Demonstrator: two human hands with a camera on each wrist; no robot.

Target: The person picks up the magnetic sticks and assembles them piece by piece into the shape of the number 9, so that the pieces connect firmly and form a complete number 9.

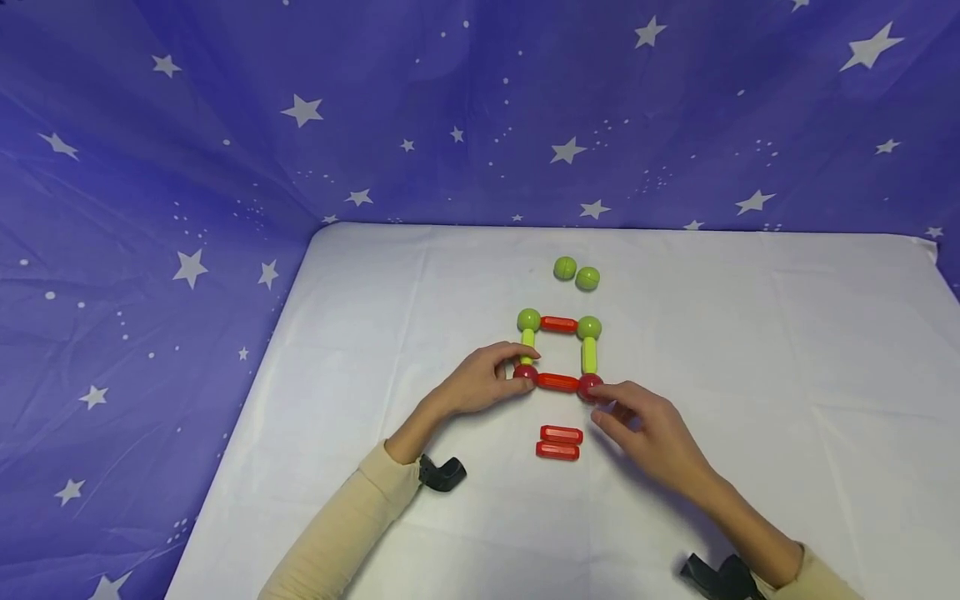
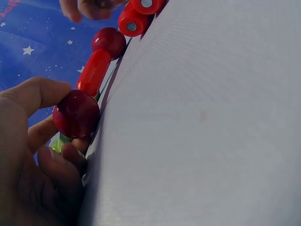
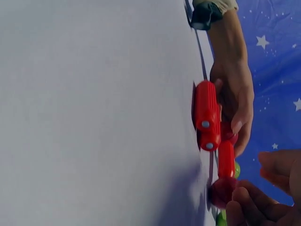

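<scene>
On the white table lies a square frame of magnetic rods and balls. Two green balls (image 1: 528,320) form its far corners, two red balls (image 2: 76,114) its near ones. Red rods (image 1: 557,382) make the far and near sides, yellow-green rods (image 1: 589,356) the other two. My left hand (image 1: 487,379) grips the near left red ball between thumb and curled fingers. At the near right red ball (image 3: 225,192), my right hand (image 1: 660,429) touches with its fingertips, the thumb held apart from it.
Two loose green balls (image 1: 576,272) lie beyond the frame. Nearer to me, two loose red rods (image 1: 559,443) lie side by side. Dark wrist devices (image 1: 444,473) sit at both cuffs. Behind the table hangs a blue star-patterned cloth (image 1: 480,108).
</scene>
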